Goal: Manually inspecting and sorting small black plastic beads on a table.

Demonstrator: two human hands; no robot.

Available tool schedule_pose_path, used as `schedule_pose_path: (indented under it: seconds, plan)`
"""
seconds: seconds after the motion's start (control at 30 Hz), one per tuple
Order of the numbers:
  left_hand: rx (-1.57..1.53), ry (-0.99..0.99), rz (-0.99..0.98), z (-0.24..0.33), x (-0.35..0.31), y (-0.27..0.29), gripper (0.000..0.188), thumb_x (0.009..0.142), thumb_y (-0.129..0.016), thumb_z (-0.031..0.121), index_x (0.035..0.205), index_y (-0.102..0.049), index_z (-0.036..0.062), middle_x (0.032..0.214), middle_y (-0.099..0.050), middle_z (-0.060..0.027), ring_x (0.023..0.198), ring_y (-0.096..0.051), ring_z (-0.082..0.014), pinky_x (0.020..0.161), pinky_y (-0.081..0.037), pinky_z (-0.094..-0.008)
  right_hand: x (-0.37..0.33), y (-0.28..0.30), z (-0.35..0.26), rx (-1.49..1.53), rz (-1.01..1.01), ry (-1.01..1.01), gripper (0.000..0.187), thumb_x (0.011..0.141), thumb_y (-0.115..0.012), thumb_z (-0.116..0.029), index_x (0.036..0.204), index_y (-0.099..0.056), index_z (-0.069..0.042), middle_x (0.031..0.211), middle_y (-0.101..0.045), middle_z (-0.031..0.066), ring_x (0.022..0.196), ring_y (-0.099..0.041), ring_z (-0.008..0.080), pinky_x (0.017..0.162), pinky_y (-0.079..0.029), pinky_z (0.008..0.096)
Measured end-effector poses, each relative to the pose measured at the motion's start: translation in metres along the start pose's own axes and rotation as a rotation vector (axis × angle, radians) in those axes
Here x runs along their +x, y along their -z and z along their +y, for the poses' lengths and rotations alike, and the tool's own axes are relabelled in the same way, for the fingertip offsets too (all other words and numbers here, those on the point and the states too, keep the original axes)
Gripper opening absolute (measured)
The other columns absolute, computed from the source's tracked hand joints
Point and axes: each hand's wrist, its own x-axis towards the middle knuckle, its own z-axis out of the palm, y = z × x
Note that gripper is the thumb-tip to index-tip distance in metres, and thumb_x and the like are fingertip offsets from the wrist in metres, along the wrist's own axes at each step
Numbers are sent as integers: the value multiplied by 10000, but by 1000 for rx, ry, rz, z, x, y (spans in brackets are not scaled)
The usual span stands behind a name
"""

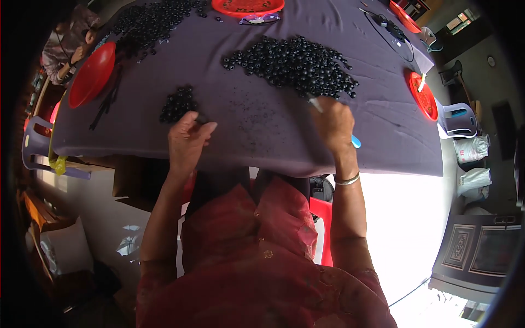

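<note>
A table under a purple cloth (262, 126) carries heaps of small black round pieces. My left hand (187, 141) rests on the cloth with fingers pinched together, just below a small pile of black pieces (178, 104); one piece seems to be between its fingertips. My right hand (334, 124) grips a thin tool with a white tip and a light blue handle end (355, 141), its tip touching the lower edge of the large pile of black pieces (298, 65).
Red plates sit at the left (92, 74), at the far edge (247, 6) and at the right (424, 97). Another pile of black pieces (150, 22) lies at the far left, near a seated person (68, 46). Plastic chairs stand at both sides.
</note>
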Motion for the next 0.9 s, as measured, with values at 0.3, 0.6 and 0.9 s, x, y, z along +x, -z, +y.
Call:
schedule_pose_path:
  seconds: [0.3, 0.6, 0.9]
  plan:
    - [715, -264, 324, -12, 22, 17, 311, 800, -715, 77, 1052, -592, -55, 565, -490, -6, 538, -432, -54, 538, -420, -223, 12, -8, 17, 80, -13, -96, 267, 722, -745, -271, 839, -637, -57, 789, -655, 158, 752, -623, 378, 642, -482, 438]
    - [73, -194, 148, -11, 0, -5, 115, 877, -628, 77, 953, -568, 15, 640, -498, 45, 557, -424, -32, 548, -373, -177, -5, 3, -31, 421, 95, 167, 136, 718, -715, -111, 797, -644, -27, 660, -610, 72, 551, -546, 167, 559, -445, 292]
    - [-775, 135, -505, 36, -38, -38, 282, 927, -546, 130, 1187, -460, 61, 1047, -614, -49, 934, -578, -125, 769, -489, -294, -33, 21, -86, 1254, -280, 420, 258, 662, -670, 116, 883, -673, -19, 893, -592, 17, 725, -531, 56, 613, -419, 186]
